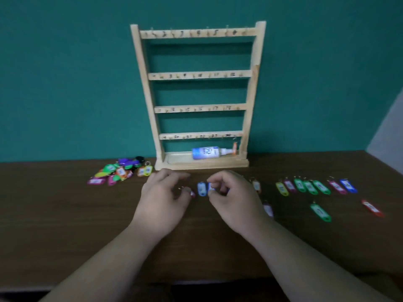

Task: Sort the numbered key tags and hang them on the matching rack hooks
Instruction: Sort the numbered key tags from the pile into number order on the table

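Note:
A wooden rack [198, 33] with several numbered hook rails stands against the teal wall; its hooks look bare. A pile of coloured key tags [118, 171] lies left of its base. A row of sorted tags [314, 186] runs along the right, with a green tag [320, 212] and a red tag [371, 208] nearer me. In front of the rack, my left hand [163, 197] pinches a small red tag [192, 194] by its ring. My right hand [231, 192] grips a blue tag [211, 186], beside another blue tag [201, 188] on the table.
A white-and-blue bottle [209, 153] lies on its side in the rack's base tray. An orange tag [256, 185] and a purple tag [268, 210] lie just right of my right hand. The dark wooden table [65, 225] ends near me at the bottom of view.

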